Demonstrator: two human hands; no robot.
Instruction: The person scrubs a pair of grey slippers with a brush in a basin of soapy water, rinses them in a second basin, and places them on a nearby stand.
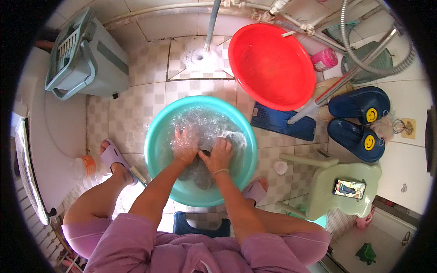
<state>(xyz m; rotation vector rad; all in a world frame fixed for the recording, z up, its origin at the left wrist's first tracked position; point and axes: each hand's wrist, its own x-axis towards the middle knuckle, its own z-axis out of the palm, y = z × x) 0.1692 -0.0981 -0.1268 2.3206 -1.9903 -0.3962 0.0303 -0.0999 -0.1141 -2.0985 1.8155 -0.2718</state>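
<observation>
A turquoise plastic basin [252, 150] stands on the tiled floor between my feet, with rippling water in it. Grey cloth [201, 179] lies mostly under the water, its outline blurred by ripples. My left hand [186, 145] is sunk in the water on the cloth's left side; splashes hide what its fingers do. Close beside it, my right hand [219, 153] curls its fingers on the cloth, its thumb pointing toward the left hand. A small dark patch shows between the two thumbs. The right wrist wears a bracelet.
A red basin [273, 65] leans over a blue floor squeegee or mop head [283, 123]. Blue slippers [358, 123] and a green stool [341, 204] bearing a phone [349, 188] are at right. A grey mop bucket [102, 61] stands left; a brush [138, 174] lies near my left foot.
</observation>
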